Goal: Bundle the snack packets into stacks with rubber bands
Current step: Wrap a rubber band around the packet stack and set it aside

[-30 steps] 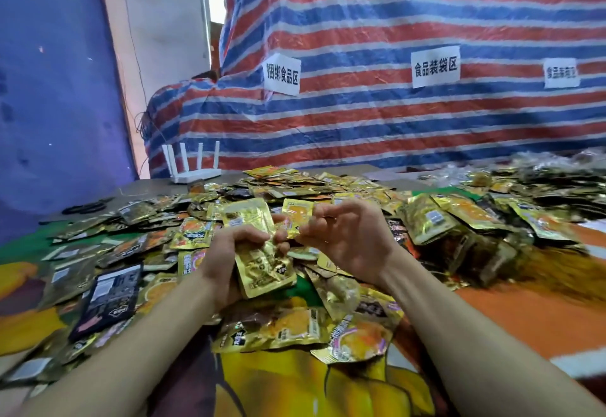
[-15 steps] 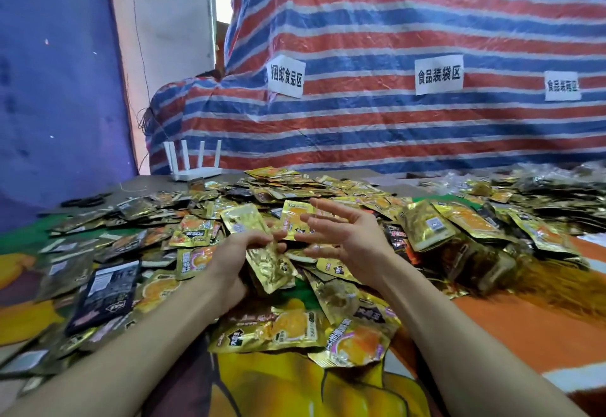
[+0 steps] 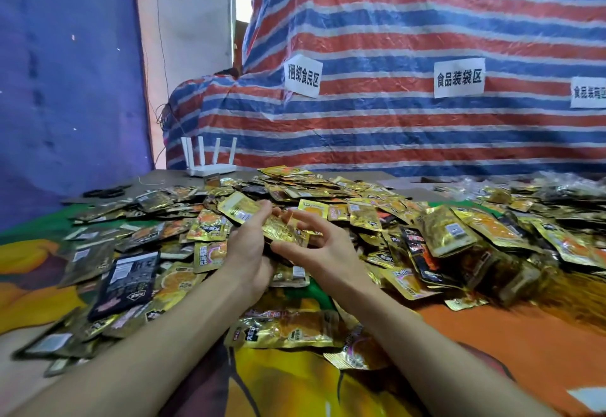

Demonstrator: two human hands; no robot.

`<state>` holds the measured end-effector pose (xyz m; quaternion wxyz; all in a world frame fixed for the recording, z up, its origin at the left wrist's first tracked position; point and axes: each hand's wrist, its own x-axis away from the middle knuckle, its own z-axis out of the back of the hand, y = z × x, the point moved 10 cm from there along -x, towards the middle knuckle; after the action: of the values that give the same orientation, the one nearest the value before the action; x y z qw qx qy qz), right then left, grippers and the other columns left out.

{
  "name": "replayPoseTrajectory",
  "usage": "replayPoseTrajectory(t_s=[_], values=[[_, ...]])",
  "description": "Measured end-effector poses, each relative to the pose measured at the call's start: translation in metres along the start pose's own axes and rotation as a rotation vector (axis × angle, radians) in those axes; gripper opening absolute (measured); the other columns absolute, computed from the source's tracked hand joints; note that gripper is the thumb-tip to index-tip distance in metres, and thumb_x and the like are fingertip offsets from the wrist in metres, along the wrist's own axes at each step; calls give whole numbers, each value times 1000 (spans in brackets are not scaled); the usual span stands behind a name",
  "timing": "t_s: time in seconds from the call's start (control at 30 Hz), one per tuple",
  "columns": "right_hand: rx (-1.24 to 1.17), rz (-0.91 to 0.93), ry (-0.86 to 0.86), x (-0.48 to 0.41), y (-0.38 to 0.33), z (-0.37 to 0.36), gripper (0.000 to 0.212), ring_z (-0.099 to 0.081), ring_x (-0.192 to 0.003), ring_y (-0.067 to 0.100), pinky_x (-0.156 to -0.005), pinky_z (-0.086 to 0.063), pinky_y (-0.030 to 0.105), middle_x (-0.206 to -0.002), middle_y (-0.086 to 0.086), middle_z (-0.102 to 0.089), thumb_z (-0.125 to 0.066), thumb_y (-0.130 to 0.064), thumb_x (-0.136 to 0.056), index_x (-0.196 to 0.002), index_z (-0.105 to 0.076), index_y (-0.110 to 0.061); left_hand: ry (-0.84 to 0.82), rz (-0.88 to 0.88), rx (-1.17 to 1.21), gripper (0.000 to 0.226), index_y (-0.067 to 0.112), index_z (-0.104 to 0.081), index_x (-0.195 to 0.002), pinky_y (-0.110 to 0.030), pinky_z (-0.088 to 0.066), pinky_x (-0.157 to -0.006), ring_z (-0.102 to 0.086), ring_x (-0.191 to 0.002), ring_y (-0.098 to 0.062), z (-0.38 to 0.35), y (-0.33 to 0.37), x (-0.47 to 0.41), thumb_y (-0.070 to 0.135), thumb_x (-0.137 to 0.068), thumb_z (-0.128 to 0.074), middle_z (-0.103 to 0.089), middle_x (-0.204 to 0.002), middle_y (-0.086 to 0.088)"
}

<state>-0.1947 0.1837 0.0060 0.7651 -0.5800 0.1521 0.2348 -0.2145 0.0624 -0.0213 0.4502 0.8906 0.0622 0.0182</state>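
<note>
My L hand (image 3: pixel 248 252) grips a packet stack (image 3: pixel 286 232) over the pile (image 3: pixel 442 229), long axis far-left to near-right; my R hand (image 3: pixel 323 249) sits just right of it, fingers (image 3: pixel 304 221) splayed wide, no band discernible.

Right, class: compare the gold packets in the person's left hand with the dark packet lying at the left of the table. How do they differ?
Colour: the gold packets are shiny gold, while the dark packet is nearly black with a pale printed panel.
Pose: the gold packets are held in the left hand, raised above the pile, while the dark packet lies flat among other packets.
Both are flat snack packets.
</note>
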Motion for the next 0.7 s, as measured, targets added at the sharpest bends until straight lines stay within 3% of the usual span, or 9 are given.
replayPoseTrajectory(t_s=[0.1, 0.17, 0.23, 0.27, 0.37, 0.43, 0.53, 0.63, 0.7], values=[[4, 29, -10, 3, -1, -6, 52, -50, -119, -11, -101, -43, 22, -130, -19, -58, -85, -39, -74, -116, -60, -57, -22, 13, 1, 33, 7, -68, -102, -52, -57, -86, -67, -107, -40, 0, -2, -2, 39, -96, -62, -69, -115, -21], [-24, 12, -36, 5, 4, -16, 67, -48, -127, -4, -109, -41, 25, -139, -11, -53, -85, -35, -72, -133, -58, -44, -49, 18, 24, 31, 11, -67, -103, -54, -53, -93, -65, -111, -42, 0, -1, -3, 41, -96, -61, -68, -119, -21], [-51, 5, -35, 4, 7, -20, 73, -47, -131, 1, -114, -38, 24, -143, -5, -50, -87, -27, -75, -140, -55, -33, -92, 37, 42, 39, 7, -66, -117, -57, -48, -102, -65, -113, -41, -3, -2, -6, 40, -98, -58, -68, -122, -21], [-50, 13, -19, 3, 6, -19, 72, -48, -129, -2, -110, -38, 17, -142, -4, -51, -88, -23, -75, -140, -55, -32, -110, 44, 47, 42, 4, -66, -121, -55, -49, -101, -66, -113, -39, -5, -4, -6, 39, -99, -56, -68, -123, -19], [-54, 32, 41, 2, 4, -10, 68, -54, -109, -18, -85, -42, 0, -128, -9, -59, -89, -19, -74, -133, -58, -30, -196, 64, 48, 38, 9, -77, -106, -48, -59, -85, -69, -107, -34, -16, -9, 0, 36, -101, -51, -69, -120, -17], [-59, 41, 60, 3, 5, -5, 62, -53, -98, -26, -75, -41, -3, -115, -17, -60, -88, -17, -74, -125, -58, -32, -254, 58, -15, 36, 19, -79, -108, -50, -55, -95, -62, -120, -34, -21, -13, 0, 37, -102, -49, -63, -131, -14], [-26, 21, 74, 2, 8, -1, 60, -48, -92, -32, -69, -41, -3, -113, -19, -56, -90, -23, -72, -119, -55, -34, -259, 77, -68, 33, 24, -77, -113, -53, -47, -106, -55, -129, -33, -22, -16, -1, 38, -101, -50, -58, -140, -7], [-32, -38, 70, 1, 14, 1, 61, -53, -86, -27, -61, -43, 0, -110, -14, -55, -90, -23, -70, -118, -53, -27, -250, 98, -90, 36, 16, -70, -123, -51, -46, -107, -58, -126, -31, -18, -19, -2, 35, -101, -50, -65, -133, -4], [48, -35, 102, 1, 11, 5, 66, -54, -95, -18, -66, -44, 2, -112, -11, -55, -90, -32, -66, -117, -49, -25, -248, 108, -101, 35, 14, -70, -123, -51, -47, -105, -59, -125, -32, -18, -21, -2, 34, -101, -51, -64, -134, -4]])
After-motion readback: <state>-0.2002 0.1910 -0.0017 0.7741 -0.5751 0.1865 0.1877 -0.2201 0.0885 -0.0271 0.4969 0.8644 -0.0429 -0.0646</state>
